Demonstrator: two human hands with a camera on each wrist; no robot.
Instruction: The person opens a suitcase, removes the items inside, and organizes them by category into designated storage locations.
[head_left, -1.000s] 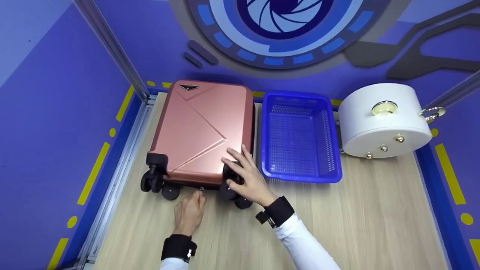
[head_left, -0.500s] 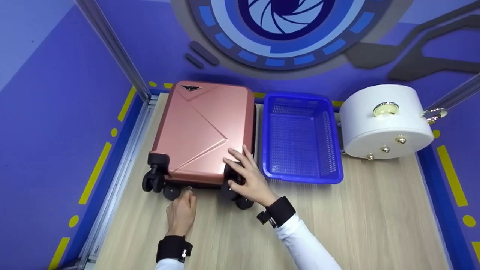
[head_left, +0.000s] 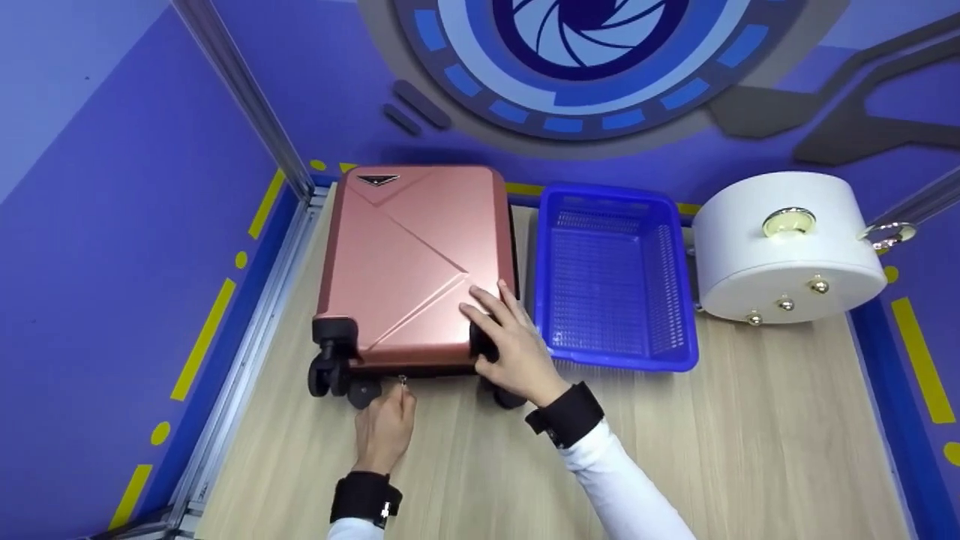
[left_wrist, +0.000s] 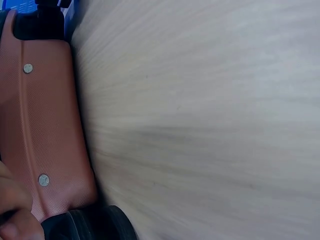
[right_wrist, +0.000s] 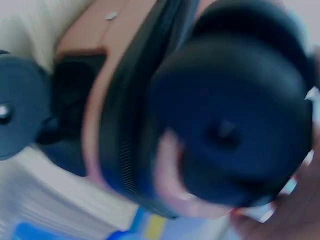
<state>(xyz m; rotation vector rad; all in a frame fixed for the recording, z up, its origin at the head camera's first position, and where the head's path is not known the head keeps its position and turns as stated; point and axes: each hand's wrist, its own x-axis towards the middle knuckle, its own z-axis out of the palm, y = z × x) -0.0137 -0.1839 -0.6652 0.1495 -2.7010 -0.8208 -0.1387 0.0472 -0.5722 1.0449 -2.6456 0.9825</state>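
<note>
Wood (head_left: 480, 487) bears a suitcase (head_left: 412, 247), long axis wallward, wheels (head_left: 327, 375) nearest, left hand (head_left: 385, 427) pinching zipper (head_left: 403, 380), right hand (head_left: 523, 356) spread atop.

Left grip (head_left: 385, 427), a bare hand, is curled up with the back showing, thumb and fingertips pinched together at the far end. The black-banded left wrist (head_left: 366, 497) is lined up right on the near side of it, and there's just a stub of the white-sleeved left arm (head_left: 355, 529) in view. Right grip (head_left: 521, 356), also a bare hand, is way looser: fingers spread toward far left, thumb poking left. Black-banded right wrist (head_left: 568, 415), white-sleeved right arm (head_left: 630, 484) slanting in from near right.
</note>
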